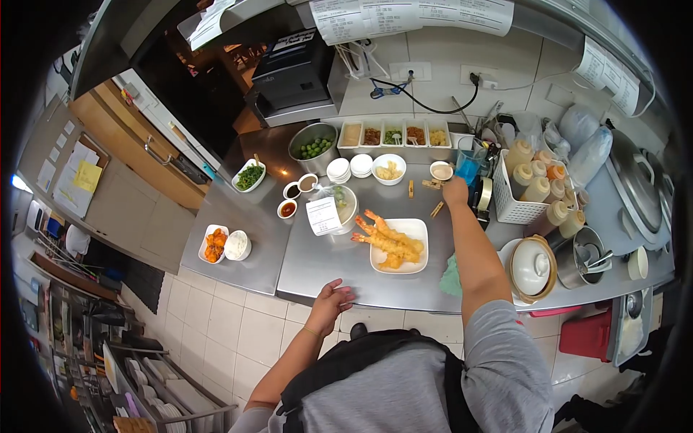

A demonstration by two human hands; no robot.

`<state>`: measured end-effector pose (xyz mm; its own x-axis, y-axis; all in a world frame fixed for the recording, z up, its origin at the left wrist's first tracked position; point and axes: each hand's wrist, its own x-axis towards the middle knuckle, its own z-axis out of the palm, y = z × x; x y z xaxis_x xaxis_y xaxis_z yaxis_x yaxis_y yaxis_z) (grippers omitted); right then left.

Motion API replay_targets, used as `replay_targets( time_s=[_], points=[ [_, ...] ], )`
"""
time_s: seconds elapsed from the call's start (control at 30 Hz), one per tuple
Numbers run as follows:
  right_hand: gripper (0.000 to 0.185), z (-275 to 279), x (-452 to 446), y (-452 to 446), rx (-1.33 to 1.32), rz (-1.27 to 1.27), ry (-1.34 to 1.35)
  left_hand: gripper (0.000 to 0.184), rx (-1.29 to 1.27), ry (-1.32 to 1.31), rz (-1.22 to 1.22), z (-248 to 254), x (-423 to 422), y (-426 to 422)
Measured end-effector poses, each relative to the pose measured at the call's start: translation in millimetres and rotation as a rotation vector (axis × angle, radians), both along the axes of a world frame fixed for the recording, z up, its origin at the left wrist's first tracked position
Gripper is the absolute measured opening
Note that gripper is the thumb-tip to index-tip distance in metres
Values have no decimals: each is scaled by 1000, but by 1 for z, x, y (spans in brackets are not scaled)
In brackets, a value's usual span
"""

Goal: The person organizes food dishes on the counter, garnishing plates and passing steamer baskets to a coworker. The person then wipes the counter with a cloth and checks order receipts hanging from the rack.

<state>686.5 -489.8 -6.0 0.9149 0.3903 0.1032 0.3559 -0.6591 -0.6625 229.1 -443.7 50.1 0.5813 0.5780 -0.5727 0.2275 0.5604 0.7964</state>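
Note:
My left hand [330, 304] is held in front of the counter's front edge, fingers apart and holding nothing. My right hand [455, 190] reaches over the counter beside a small bowl of pale powder [441, 170]; its fingertips are too small to make out. Wooden clothespins [411, 189] lie to its left. Between my hands, a square white plate [422, 265] holds fried shrimp tempura [390, 242]. Left of the plate stands a round container [347, 210] with a paper receipt [322, 216] on it.
Sauce bottles fill a white basket [510, 196] at right, near a lidded pot [532, 268] and a tape dispenser [484, 196]. Along the back are a topping tray [393, 135] and a pot of green limes [315, 147]. A green cloth [451, 278] lies at the front edge.

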Motion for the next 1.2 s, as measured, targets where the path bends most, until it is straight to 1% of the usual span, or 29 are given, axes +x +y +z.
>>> replay_targets(
  time_s=[0.1,0.2,0.3,0.4,0.47,0.5,0.57,0.6,0.63,0.7,0.73,0.77,0.8,0.87,0.9,0.97,1.0,1.07,1.1,1.2],
  points=[
    [34,-9,-6,0,123,-58,5,50,0,19,-27,3,7,-2],
    [39,-7,-2,6,146,23,100,53,-1,24,-45,1,12,0],
    [45,-14,-4,17,149,146,26,52,-7,24,-43,-3,15,1],
    [50,-2,-6,20,57,77,31,50,-13,28,-40,-4,18,2],
    [50,-17,5,24,12,45,-135,50,-10,29,-49,-2,21,2],
    [51,-15,9,26,-9,27,-221,50,-10,33,-57,0,23,3],
    [50,-12,18,28,-130,54,-94,50,-12,38,-69,0,25,2],
    [50,-16,22,31,-229,97,-98,50,-25,20,-84,0,27,3],
    [49,-20,26,33,-326,143,-106,51,-40,3,-100,-1,29,4],
    [48,-35,31,35,-596,281,-252,51,-75,-16,-135,1,31,2],
    [47,-23,23,28,-586,299,-133,52,-90,-27,-153,3,36,1],
    [46,14,2,18,-574,314,-19,53,-105,-43,-172,5,42,0],
    [45,36,-15,11,-558,329,94,55,-108,-50,-184,5,48,0],
    [39,28,-44,-13,-348,166,-103,61,-113,-66,-206,6,58,0],
    [36,25,-53,-22,-242,86,-203,59,-124,-101,-221,3,63,2],
    [34,9,-53,-28,-286,67,-192,56,-152,-167,-250,-8,73,5],
    [33,0,-53,-32,-309,57,-182,57,-153,-147,-224,-7,79,2],
    [30,0,-50,-25,-157,60,-176,59,-152,-98,-176,-2,95,0],
    [29,0,-51,-21,-83,61,-168,61,-151,-134,-198,-2,100,0],
    [26,28,-66,-40,152,91,-404,62,-210,-220,-171,-9,116,1]
  ],
)
